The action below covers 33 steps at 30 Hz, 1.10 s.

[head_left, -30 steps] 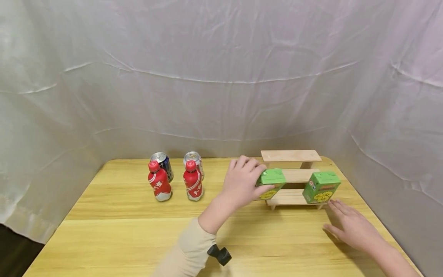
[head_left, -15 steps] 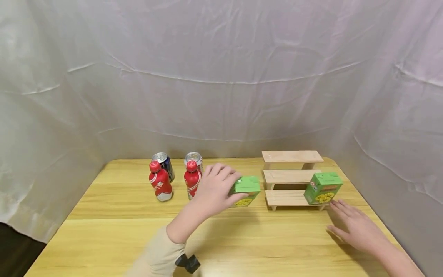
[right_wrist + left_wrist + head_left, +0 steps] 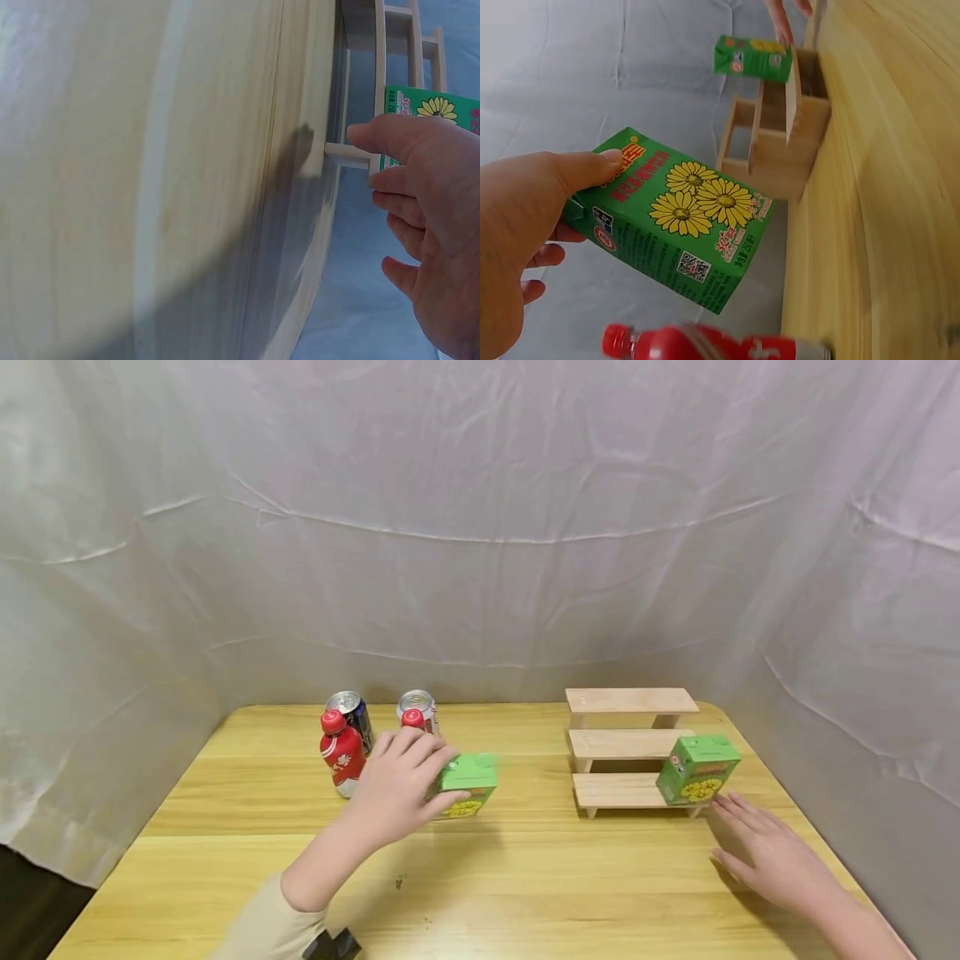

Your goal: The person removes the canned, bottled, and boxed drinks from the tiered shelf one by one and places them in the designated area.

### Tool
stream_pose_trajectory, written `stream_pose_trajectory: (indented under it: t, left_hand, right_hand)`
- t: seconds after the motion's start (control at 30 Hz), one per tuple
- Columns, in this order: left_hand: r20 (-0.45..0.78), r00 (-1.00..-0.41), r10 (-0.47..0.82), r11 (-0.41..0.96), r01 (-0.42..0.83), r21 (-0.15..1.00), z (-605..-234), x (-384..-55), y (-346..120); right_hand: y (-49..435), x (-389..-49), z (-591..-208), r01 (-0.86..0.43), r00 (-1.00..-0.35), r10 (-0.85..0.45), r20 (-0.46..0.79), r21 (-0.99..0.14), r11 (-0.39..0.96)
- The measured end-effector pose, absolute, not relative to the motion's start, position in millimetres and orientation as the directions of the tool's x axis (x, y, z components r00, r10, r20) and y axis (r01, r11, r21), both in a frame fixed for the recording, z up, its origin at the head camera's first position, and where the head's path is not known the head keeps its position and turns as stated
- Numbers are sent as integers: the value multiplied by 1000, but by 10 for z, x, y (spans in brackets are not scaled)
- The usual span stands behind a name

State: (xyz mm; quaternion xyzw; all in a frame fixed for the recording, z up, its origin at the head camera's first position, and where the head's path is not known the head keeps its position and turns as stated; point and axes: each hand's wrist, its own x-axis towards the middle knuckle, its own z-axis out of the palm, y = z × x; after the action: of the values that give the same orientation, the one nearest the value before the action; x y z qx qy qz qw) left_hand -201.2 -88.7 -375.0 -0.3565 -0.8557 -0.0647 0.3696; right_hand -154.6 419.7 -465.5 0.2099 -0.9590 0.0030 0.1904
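My left hand (image 3: 397,789) grips a green drink carton (image 3: 679,210) with yellow flowers, thumb on its front face, held above the table in front of a red bottle (image 3: 412,718) that it mostly hides. A second green carton (image 3: 697,768) stands at the right end of the lowest step of a small wooden three-step rack (image 3: 618,789). Beside the rack's lower right corner is my right hand (image 3: 772,856), fingers extended and holding nothing. Its fingertips lie close to that carton's base; whether they touch it or the rack I cannot tell.
Another red bottle (image 3: 342,752) stands to the left, with a dark blue can (image 3: 356,714) behind it. A silver-white can (image 3: 420,703) is behind the hidden bottle. Grey cloth (image 3: 480,568) hangs around the wooden table (image 3: 540,877).
My left hand has carried its green carton leftward, away from the rack and across to the bottles. The right hand and the other carton have stayed nearly in place.
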Motion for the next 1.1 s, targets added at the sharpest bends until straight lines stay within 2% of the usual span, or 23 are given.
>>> stream_pose_trajectory:
  t: [0.3,0.5,0.7,1.1]
  left_hand:
    - [665,-495,559,747,648,-145,-3814,-1970,-1254]
    - [670,-490,558,742,656,-139,-3894,-1910,-1516]
    - [647,-531,547,766,630,-130,-3926,-1848,-1739]
    - [573,-566,592,755,638,-150,-3974,-1826,-2033]
  right_hand:
    - [4164,-1541,-4630,-365,-874,-343,343,0,931]
    - [4133,-1524,-4621,-337,-893,-321,316,3,942]
    - [4098,-1519,-4580,-305,-918,-284,277,-34,952]
    - [4039,-1529,-4483,-262,-951,-240,195,-96,960]
